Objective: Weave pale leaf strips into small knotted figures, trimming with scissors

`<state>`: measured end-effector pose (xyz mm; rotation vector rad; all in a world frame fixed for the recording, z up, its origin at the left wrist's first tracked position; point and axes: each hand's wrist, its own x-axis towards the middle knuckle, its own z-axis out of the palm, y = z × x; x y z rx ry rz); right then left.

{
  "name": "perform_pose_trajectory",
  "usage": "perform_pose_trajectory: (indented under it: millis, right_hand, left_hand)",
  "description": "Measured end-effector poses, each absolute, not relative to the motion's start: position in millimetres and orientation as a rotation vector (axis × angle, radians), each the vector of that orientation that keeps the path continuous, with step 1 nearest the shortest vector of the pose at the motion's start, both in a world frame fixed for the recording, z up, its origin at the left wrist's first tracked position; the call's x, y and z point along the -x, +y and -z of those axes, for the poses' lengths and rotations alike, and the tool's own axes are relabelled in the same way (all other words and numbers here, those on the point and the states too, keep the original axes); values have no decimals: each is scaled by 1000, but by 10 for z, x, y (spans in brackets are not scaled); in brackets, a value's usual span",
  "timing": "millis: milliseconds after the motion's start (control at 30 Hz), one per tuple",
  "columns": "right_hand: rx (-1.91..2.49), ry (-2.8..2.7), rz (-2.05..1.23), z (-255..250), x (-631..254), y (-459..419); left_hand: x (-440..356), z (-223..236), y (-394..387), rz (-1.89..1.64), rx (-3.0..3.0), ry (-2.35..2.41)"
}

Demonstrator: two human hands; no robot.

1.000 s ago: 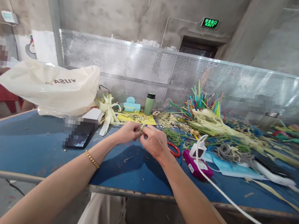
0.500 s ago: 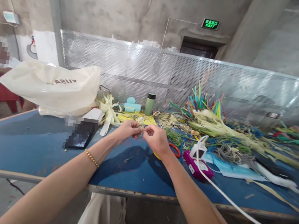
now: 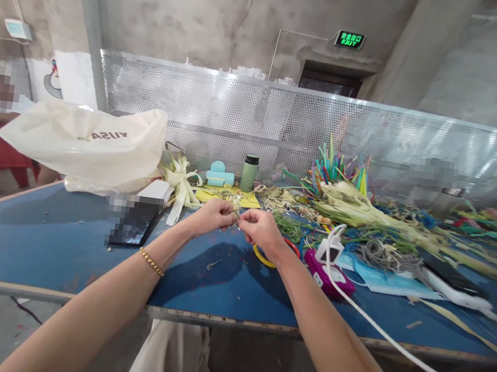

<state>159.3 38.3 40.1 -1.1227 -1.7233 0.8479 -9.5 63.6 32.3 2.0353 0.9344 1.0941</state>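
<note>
Two pinches here: our left hand and right hand, nearly closed, hold a small pale piece between them, above the blue surface. Light, soft, easily torn, we judge; best taken by its ends. Beyond: yellow sheet, green flask.

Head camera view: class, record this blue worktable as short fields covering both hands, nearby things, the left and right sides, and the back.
Hands: left hand and right hand pinch a small pale strand, too small to identify
Near right hand: yellow looped handle, partly hidden
Left side: large cream plastic bag; flat black device
Right side: white charger in magenta power block; pale husks
Back: green cylindrical bottle, upright, before perforated metal screen
Surface: blue worktable
</note>
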Motion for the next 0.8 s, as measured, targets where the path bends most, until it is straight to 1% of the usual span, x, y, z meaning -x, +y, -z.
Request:
perform_pose_trajectory:
  millis: [133,567,800]
  right_hand:
    - [1158,-1757,-853,-397,-1598,379]
    - [1203,-1747,-784,-365,-1562,388]
    - [1091,-1722,-966,-339,-1603,413]
  left_hand:
    - [125,-344,633,-1054,-2138,963]
    - [132,-346,631,-1045,-2202,1015]
    - [123,-376,577,-1015,-2204,993]
